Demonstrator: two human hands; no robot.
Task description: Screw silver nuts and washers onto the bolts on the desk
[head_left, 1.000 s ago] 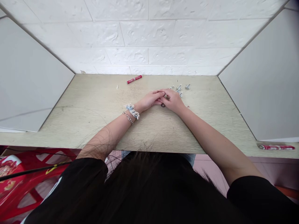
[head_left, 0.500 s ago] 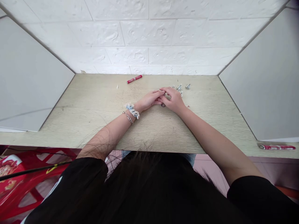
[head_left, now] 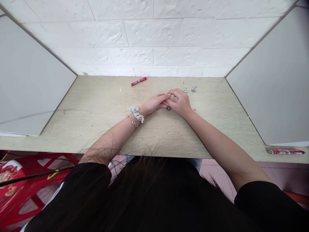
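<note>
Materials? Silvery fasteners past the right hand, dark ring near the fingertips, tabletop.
Silvery fasteners: probably steel, perhaps plated; bright, shiny grey.
Dark ring: metal or rubber, too small to tell; brownish, dull-looking.
Tabletop: wood or wood-look laminate; pale, with fine streaky grain.

place: home, it seems to me | before me: wooden desk [head_left: 154, 138], white brick-patterned wall [head_left: 137, 33] | at my left: red plastic chair [head_left: 9, 211]

Left hand [head_left: 155, 103]: centre of frame, pointing rightward, fingers meeting the other's. Right hand [head_left: 181, 101]: just right of centre, fingers curled. Left forearm [head_left: 109, 140], right forearm [head_left: 214, 140]: bare, slanting inward from lower left and lower right.
</note>
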